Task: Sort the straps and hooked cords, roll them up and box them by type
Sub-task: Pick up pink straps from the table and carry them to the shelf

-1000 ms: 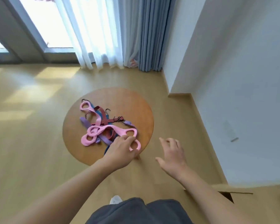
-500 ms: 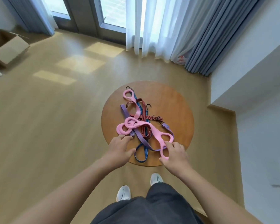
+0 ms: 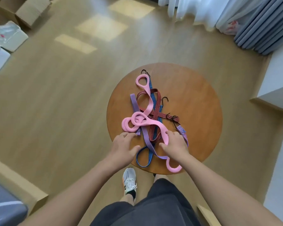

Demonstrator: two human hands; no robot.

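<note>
Pink strap (image 3: 160, 129), newly gripped by the right hand (image 3: 175, 143) at six o'clock, is being freed while the left hand (image 3: 123, 146) rests spread.

Round wooden table (image 3: 194, 98) standing on wood floor (image 3: 64, 103). Tangled on top, left of centre: pink strap (image 3: 148, 101) with loop ends, purple strap (image 3: 134, 104), red striped hooked cord (image 3: 158, 101), blue hooked cord (image 3: 152, 88). Pink loop and blue loop overhanging near rim. Black hooks lying on bare wood.
</note>
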